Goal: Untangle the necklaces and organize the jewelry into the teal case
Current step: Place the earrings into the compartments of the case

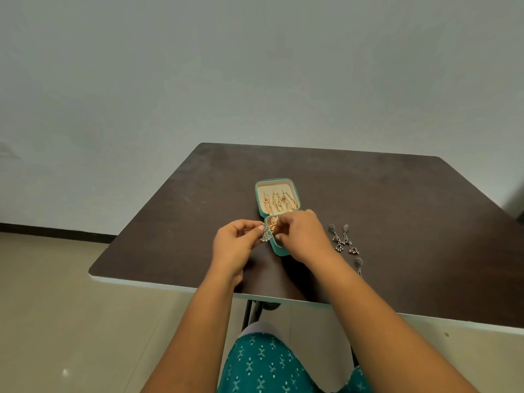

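Observation:
The teal case (258,199) lies open on the dark table (368,199). Gold chains hang in its cream-lined lid, and gold pieces lie in the base, partly hidden by my hands. My left hand (235,245) pinches a silver fan-shaped earring (265,235) at the left edge of the case's base. My right hand (304,236) hovers over the base with its fingers curled at the same earring; whether it holds the earring or something small I cannot tell. A pair of silver dangling earrings (344,239) lies to the right of my right hand. Another silver earring (359,265) lies beside my right forearm.
The table's near edge (170,285) runs just under my wrists, with the floor and my patterned teal-clad knee (269,364) below it. A pale wall stands behind the table.

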